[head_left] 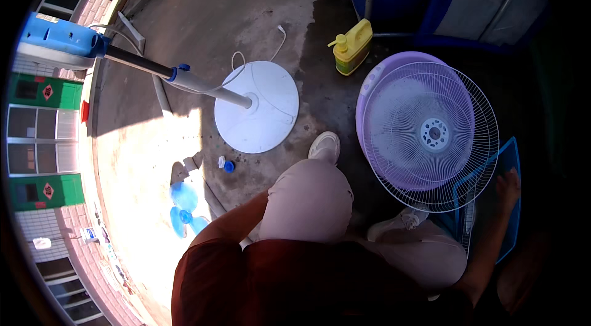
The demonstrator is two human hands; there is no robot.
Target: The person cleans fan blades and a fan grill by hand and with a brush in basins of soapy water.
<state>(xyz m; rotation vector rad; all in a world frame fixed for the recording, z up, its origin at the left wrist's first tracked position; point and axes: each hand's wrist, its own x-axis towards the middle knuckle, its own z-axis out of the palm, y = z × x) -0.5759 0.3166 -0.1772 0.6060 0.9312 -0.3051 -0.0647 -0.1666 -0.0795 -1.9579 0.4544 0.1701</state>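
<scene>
My right hand (509, 186) is at the far side of a blue plastic basket (511, 222), by its wall. Its fingers are blurred and in shade, so their grip is unclear. Left of it, a white wire fan grille (485, 141) rests across the rim of a purple plastic basin (365, 129) and overhangs the basket. Whitish, sudsy-looking water shows through the wires. Another grille part (468, 222) stands in or beside the basket. My left hand is out of sight behind my raised knee; only the forearm shows.
A yellow pump jug (353, 51) stands behind the basin. Left stands a fan stand with a round white base (272, 127), blue motor housing (60, 37) and loose cord (280, 44). Blue fan blades (181, 210) and small white (221, 162) and blue caps (229, 166) lie on the concrete.
</scene>
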